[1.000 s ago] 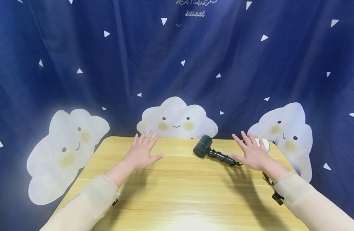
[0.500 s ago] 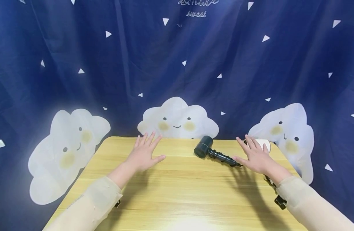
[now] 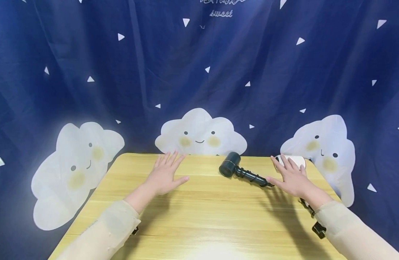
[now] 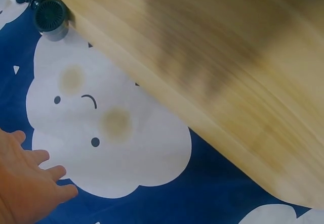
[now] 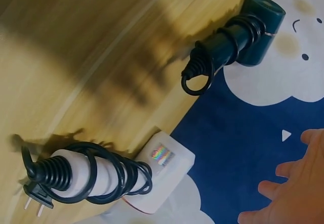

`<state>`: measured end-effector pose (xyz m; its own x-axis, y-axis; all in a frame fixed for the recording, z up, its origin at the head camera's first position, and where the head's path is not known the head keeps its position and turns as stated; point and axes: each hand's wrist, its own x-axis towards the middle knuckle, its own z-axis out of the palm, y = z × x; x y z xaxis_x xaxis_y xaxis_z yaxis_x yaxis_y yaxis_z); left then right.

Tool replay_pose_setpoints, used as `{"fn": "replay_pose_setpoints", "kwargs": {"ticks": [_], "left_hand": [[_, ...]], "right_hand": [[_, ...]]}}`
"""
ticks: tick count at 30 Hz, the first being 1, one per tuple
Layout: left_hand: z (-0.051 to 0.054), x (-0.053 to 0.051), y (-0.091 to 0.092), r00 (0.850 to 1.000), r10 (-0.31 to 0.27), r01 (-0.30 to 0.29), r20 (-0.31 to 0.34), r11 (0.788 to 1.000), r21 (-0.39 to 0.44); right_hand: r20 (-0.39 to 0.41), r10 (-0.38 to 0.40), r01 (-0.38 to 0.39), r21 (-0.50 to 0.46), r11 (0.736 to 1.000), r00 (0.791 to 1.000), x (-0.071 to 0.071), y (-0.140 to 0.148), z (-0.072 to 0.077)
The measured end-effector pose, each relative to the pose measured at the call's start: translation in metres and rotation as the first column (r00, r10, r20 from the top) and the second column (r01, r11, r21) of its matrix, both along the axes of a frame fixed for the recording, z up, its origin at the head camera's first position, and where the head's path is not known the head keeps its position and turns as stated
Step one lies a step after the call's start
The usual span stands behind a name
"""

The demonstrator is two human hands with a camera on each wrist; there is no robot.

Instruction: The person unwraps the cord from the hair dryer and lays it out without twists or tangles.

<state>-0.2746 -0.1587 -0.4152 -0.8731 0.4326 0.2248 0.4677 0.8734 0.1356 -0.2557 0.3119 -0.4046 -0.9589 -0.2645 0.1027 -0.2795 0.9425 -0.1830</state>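
Note:
My left hand is held above the table with its fingers spread, holding nothing. Also spread and holding nothing, my right hand hovers at the table's right side. Near its thumb in the head view lies a dark green hair dryer, its black cord wound round the handle. A white hair dryer lies farther right, partly hidden behind my right hand in the head view. The right wrist view shows its handle wrapped in black cord, with a two-pin plug at the end.
Both dryers lie on a light wooden table, toward its back edge. Behind it hangs a dark blue curtain with white triangles and smiling clouds. Shadows of my hands and arms fall on the tabletop.
Both hands have drifted slightly right and down in the head view, fingers still spread. More of the white hair dryer shows past my right hand. Both dryers stay in place.

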Motion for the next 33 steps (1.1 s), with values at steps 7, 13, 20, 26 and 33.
{"fn": "replay_pose_setpoints", "kwargs": {"ticks": [7,13,20,26,33], "left_hand": [[-0.005,-0.001,0.003,1.000,-0.017,0.017,-0.004,1.000,0.026],[-0.009,0.001,0.005,0.999,-0.042,0.042,-0.009,0.999,0.032],[-0.015,0.001,0.007,0.999,-0.045,0.045,0.002,0.999,0.020],[-0.021,0.003,0.009,0.999,-0.051,0.051,0.003,0.998,0.027],[-0.024,0.004,0.013,0.997,-0.075,0.075,0.002,0.997,0.030]], "right_hand": [[0.021,-0.011,0.012,-0.016,1.000,1.000,0.001,0.004,-0.003],[0.028,-0.022,0.023,-0.023,0.999,0.999,0.000,0.009,-0.010],[0.038,-0.031,0.033,-0.039,0.999,0.999,0.000,0.014,-0.017],[0.066,-0.057,0.060,-0.046,0.997,0.996,0.001,0.018,-0.022],[0.058,-0.074,0.077,-0.042,0.996,0.996,0.003,0.026,-0.029]]}}
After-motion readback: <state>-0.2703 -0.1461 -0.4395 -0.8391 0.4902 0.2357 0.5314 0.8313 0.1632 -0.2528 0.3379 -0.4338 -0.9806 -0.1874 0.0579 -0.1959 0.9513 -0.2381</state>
